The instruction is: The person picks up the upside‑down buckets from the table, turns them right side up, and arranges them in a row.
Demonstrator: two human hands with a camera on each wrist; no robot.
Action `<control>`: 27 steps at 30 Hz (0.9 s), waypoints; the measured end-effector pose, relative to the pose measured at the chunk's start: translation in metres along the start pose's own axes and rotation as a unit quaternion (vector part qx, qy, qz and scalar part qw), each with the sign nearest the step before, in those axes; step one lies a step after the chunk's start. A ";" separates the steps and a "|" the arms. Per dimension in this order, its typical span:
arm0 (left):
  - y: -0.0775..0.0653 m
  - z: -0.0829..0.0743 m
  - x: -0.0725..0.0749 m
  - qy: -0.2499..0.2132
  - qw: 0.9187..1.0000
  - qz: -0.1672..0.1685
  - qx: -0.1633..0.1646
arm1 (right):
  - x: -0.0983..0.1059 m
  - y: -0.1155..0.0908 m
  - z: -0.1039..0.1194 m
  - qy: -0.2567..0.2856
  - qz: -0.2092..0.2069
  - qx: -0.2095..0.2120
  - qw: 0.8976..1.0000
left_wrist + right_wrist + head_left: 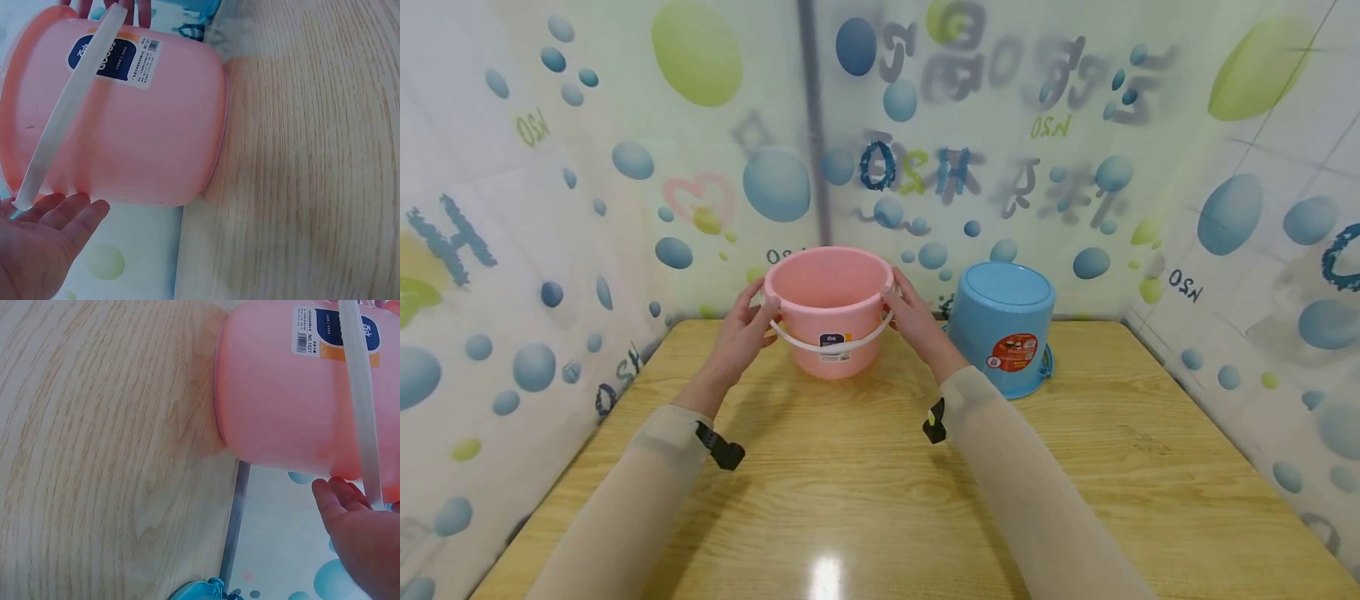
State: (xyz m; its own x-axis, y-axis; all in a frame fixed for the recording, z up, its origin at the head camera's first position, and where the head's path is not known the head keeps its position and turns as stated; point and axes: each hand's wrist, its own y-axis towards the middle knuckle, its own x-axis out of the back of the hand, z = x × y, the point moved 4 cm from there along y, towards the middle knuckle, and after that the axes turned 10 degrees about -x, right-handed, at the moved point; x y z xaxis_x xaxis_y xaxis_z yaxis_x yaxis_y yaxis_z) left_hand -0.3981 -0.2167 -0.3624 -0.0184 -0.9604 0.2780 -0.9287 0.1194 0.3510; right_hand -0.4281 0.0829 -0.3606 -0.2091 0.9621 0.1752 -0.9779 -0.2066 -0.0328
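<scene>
A pink bucket (835,329) is upright over the far part of the table, its open top facing up. Its white handle (70,106) hangs down across the front, over a dark blue and white label (337,330). My left hand (742,331) grips the bucket's left side just under the rim, the thumb toward the front. On the opposite side, my right hand (917,318) holds it the same way, fingers along the outer wall. To the right stands a blue bucket (992,312), upside down, with a red sticker on its side.
The wooden table (850,467) ends at a back wall covered by a curtain (925,108) printed with blue and green drops. Similar sheets hang at both sides. The blue bucket's handle (1048,360) sticks out at its right, near the table surface.
</scene>
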 end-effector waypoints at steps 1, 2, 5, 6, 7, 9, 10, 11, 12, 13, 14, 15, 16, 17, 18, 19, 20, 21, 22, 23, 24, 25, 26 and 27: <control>0.000 0.000 0.000 0.001 1.000 0.000 -0.002 | 0.000 0.000 0.000 -0.002 -0.001 0.000 1.000; 0.001 0.001 0.001 0.003 1.000 -0.001 -0.003 | 0.000 0.000 0.000 -0.004 -0.002 0.000 1.000; 0.001 0.002 0.001 0.005 1.000 -0.002 -0.006 | 0.000 0.000 0.000 -0.010 -0.006 0.003 1.000; 0.001 0.002 0.001 0.006 1.000 -0.003 -0.006 | 0.000 0.001 -0.001 -0.016 -0.011 0.003 1.000; 0.002 0.002 0.001 0.008 1.000 -0.003 -0.005 | 0.000 0.000 -0.001 -0.022 -0.015 0.003 1.000; 0.001 0.001 0.000 0.010 1.000 -0.003 -0.003 | 0.000 0.000 -0.001 -0.039 -0.026 0.003 0.999; 0.001 0.001 0.000 0.011 1.000 -0.004 -0.002 | 0.000 0.000 -0.001 -0.051 -0.034 0.004 0.998; 0.001 0.000 0.000 0.012 1.000 -0.004 -0.001 | 0.000 0.000 0.000 -0.062 -0.042 0.007 0.997; 0.001 0.000 0.000 0.013 1.000 -0.003 -0.001 | 0.001 -0.001 0.001 -0.071 -0.049 0.014 0.996; 0.001 0.000 0.000 0.014 1.000 -0.003 -0.001 | 0.000 -0.002 0.002 -0.079 -0.054 0.020 0.995; 0.001 -0.001 0.000 0.013 1.000 -0.003 -0.001 | 0.000 -0.002 0.004 -0.088 -0.059 0.027 0.994; 0.000 -0.001 0.000 0.012 1.000 -0.004 0.000 | 0.000 -0.004 0.005 -0.096 -0.064 0.035 0.993; 0.000 -0.002 0.000 0.009 1.000 -0.006 0.000 | 0.000 -0.005 0.007 -0.102 -0.067 0.043 0.992; 0.000 -0.002 0.001 0.007 1.000 -0.009 0.000 | 0.000 -0.006 0.009 -0.110 -0.073 0.048 0.990; 0.000 -0.002 0.001 0.004 1.000 -0.017 -0.001 | -0.001 -0.009 0.010 -0.119 -0.078 0.047 0.989; -0.001 -0.003 0.002 0.005 1.000 -0.029 -0.001 | -0.001 -0.011 0.011 -0.129 -0.085 0.046 0.987; -0.001 -0.004 0.003 0.008 0.999 -0.043 -0.003 | -0.001 -0.013 0.012 -0.138 -0.094 0.043 0.985; -0.002 -0.005 0.004 0.015 0.998 -0.059 -0.007 | 0.000 -0.015 0.013 -0.148 -0.102 0.040 0.983; -0.002 -0.007 0.006 0.022 0.997 -0.078 -0.014 | 0.000 -0.018 0.014 -0.159 -0.110 0.038 0.980; -0.003 -0.010 0.007 0.030 0.994 -0.099 -0.022 | 0.002 -0.021 0.015 -0.170 -0.117 0.037 0.978; -0.004 -0.014 0.009 0.037 0.992 -0.121 -0.030 | 0.003 -0.024 0.017 -0.177 -0.120 0.038 0.976; -0.005 -0.019 0.010 0.045 0.989 -0.139 -0.037 | 0.004 -0.027 0.019 -0.181 -0.121 0.042 0.975; -0.006 -0.023 0.011 0.051 0.986 -0.155 -0.046 | 0.006 -0.030 0.022 -0.187 -0.120 0.047 0.974; -0.007 -0.028 0.011 0.053 0.983 -0.169 -0.054 | 0.008 -0.033 0.024 -0.192 -0.118 0.054 0.973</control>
State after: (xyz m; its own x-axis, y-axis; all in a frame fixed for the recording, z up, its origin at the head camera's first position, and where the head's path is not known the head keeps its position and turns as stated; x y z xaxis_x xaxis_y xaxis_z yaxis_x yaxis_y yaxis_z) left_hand -0.3810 -0.2206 -0.3368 0.3294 -0.9185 0.2187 -0.8297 -0.1711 0.5313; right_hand -0.3969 0.0931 -0.3349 0.0590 0.8514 0.5212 -0.9879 -0.0251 0.1529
